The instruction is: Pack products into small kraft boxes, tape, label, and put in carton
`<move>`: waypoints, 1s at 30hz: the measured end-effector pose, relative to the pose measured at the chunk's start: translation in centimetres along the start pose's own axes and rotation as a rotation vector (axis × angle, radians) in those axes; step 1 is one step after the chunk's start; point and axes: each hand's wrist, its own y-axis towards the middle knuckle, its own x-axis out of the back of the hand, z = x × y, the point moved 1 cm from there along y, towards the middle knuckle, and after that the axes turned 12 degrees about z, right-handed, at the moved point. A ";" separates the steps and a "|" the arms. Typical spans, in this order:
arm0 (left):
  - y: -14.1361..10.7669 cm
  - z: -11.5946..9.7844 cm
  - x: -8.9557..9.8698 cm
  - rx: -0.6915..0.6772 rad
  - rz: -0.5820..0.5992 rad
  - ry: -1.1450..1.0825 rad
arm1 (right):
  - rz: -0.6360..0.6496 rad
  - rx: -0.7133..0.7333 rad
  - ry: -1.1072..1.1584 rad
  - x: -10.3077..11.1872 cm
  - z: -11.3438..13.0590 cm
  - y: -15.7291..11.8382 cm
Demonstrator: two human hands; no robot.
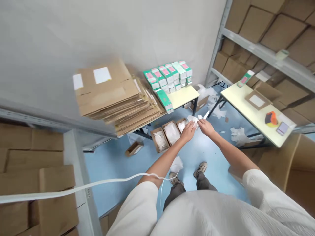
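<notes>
In the head view, both of the person's arms reach forward above the blue floor (115,178). The left hand (189,130) and the right hand (206,127) are close together, their fingers drawn narrow and pinching white paper (192,118). The paper is at their fingertips, with pieces sticking out beyond both; whether it is one sheet or several cannot be told.

Just left of the hands, three open boxes (171,132) stand side by side, holding white contents. A small open box (135,149) lies further left. A white sheet (176,164) is near the left shoe (173,177), and more white scraps (218,109) litter the floor beyond the hands.

Against the wall, a pale surface (183,96) carries a pile of flattened cardboard (105,88) and, beside it, stacked green boxes (169,74). Another surface (235,95), to the right, bears an upright green carton (245,78), a cardboard box (258,100), an orange object (271,118) and a phone-like device (282,128).

Shelves (265,52) at right are filled with brown cartons (280,28). A white cord (98,183) crosses in front of the left forearm.
</notes>
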 end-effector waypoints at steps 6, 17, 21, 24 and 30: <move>8.3 -12.2 -4.6 -0.137 0.055 -0.008 | -0.054 -0.179 0.014 3.8 -11.7 -8.5; 22.4 -27.5 -10.9 -0.412 0.196 0.022 | -0.193 -0.502 0.076 8.5 -26.8 -19.0; 28.0 -31.1 -12.2 -0.491 0.240 0.031 | -0.237 -0.590 0.075 9.6 -32.0 -20.2; 33.0 -33.3 -12.8 -0.568 0.271 0.025 | -0.266 -0.652 0.066 10.3 -36.3 -19.8; 44.9 -35.4 -12.9 -0.621 0.344 -0.014 | -0.275 -0.785 0.120 11.6 -45.6 -16.2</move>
